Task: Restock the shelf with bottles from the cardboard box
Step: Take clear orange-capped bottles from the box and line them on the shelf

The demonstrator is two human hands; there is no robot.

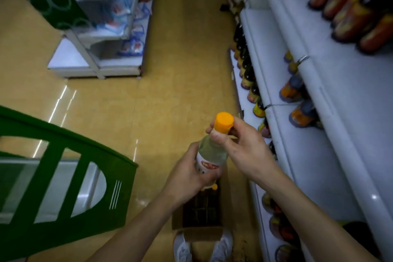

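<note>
Orange cap (223,121) uppermost, the clear bottle (212,151) sits at the lower centre of the frame, leaning slightly to the right. It is directly above the open cardboard box (200,212) on the floor by your shoes (182,249). Your left hand (191,174) has its fingers wrapped round the labelled lower body. Your right hand (244,147) pinches the neck just under the cap, thumb and fingers closed on it.

This looks like the carry from box to shelf (297,155), the white tiers running down the right of the frame. Let the left hand bear the weight and use the right only to steer, since a neck pinch alone could slip. Turn the label outward before you reach across. Pick a gap well behind the shelf lip and set the base down flat, without nudging the dark bottles (247,74) already standing there (which row holds this product is too blurred to tell). Let go of the neck last.
</note>
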